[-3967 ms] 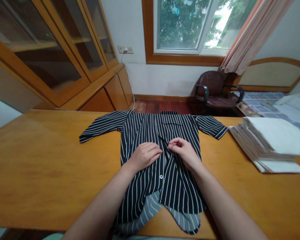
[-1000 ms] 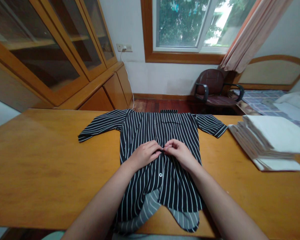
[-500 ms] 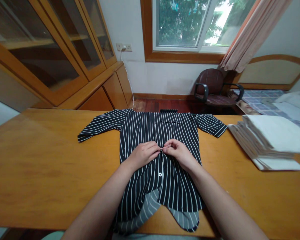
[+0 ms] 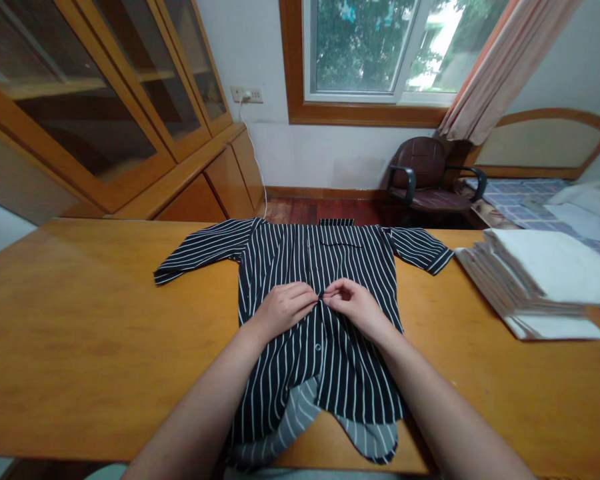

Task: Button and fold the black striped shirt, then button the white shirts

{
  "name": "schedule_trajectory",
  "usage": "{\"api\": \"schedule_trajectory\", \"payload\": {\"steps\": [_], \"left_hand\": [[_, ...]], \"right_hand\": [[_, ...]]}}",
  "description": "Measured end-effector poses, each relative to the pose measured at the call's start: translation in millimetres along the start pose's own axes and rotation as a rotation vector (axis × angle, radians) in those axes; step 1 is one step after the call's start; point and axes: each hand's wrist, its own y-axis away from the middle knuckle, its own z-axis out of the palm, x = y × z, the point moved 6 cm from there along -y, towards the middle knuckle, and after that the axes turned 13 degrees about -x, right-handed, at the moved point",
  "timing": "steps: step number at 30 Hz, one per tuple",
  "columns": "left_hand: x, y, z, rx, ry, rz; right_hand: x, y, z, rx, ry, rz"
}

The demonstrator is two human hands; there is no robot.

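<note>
A black shirt with white stripes (image 4: 360, 267) lies flat on the wooden table (image 4: 90, 320), front up, short sleeves spread to either side and its hem at the near edge. My left hand (image 4: 283, 307) and my right hand (image 4: 355, 305) meet at the shirt's middle. Both pinch the front placket, fingertips almost touching. A small button (image 4: 318, 347) shows on the placket just below my hands. The lower flaps fall apart, showing the grey inside.
A stack of folded white cloths (image 4: 540, 280) sits on the table's right end. A wooden glass-door cabinet (image 4: 105, 107) stands at the left. Beyond the table are a dark armchair (image 4: 425, 177), a window (image 4: 365, 47) with a pink curtain (image 4: 500, 67), and a bed (image 4: 555, 200).
Four seconds ago the placket gaped between my hands; now its two edges are drawn together there. In the last second my hands have barely moved.
</note>
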Motion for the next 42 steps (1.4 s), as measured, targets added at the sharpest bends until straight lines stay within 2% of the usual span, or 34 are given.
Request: {"api": "schedule_trajectory", "payload": {"steps": [6, 17, 20, 27, 34, 42], "left_hand": [[1, -1, -2.1, 0.024, -0.004, -0.014], [1, 0, -1.4, 0.048, 0.039, -0.032], [1, 0, -3.2, 0.060, 0.045, -0.029], [1, 0, -5.2, 0.074, 0.054, -0.023], [3, -1, -7.6, 0.098, 0.055, -0.015], [2, 0, -8.2, 0.103, 0.071, -0.015]], "right_hand": [[1, 1, 3, -0.056, 0.065, 0.012], [1, 2, 5, -0.068, 0.214, 0.016], [-7, 3, 3, -0.060, 0.359, -0.028], [-31, 10, 4, -0.016, 0.755, -0.230], [-34, 14, 11, -0.057, 0.894, -0.341], [-33, 17, 11, -0.057, 1.010, -0.359]]}}
